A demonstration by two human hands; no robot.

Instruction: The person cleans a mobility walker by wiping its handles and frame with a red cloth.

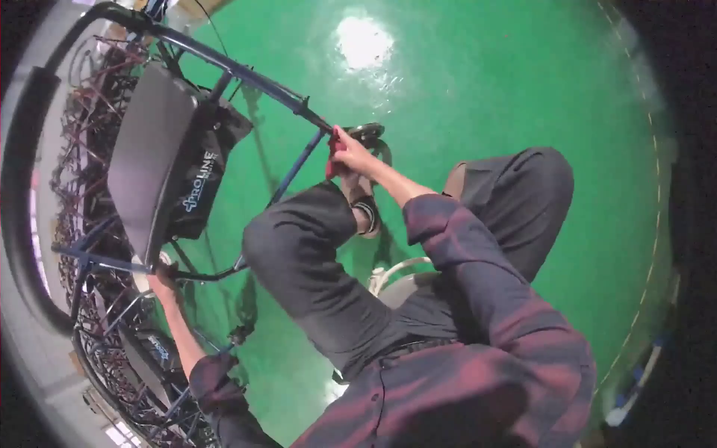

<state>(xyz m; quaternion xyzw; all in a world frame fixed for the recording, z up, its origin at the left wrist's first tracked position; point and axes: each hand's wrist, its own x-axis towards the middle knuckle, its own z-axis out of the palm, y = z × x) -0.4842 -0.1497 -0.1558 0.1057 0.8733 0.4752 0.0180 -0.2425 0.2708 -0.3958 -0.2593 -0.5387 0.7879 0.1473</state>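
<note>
A rollator walker with a dark blue frame (278,93), a black seat (149,160) and a black bag marked PROLINE (203,175) lies tipped over in front of me. My right hand (352,154) is closed around a red object (334,158) at the end of a frame tube; its exact kind is hidden by the fingers. Just beyond it shows a dark wheel (366,132). My left hand (164,281) grips the frame tube near the seat's lower corner, beside a pale round part (142,278). Its fingers are partly hidden.
Several more walkers (153,347) stand crowded along the left side. I sit on a low pale stool (403,287), knees apart, with a sandalled foot (364,216) under the right hand. The floor (478,82) is glossy green with a yellowish line (651,142) at right.
</note>
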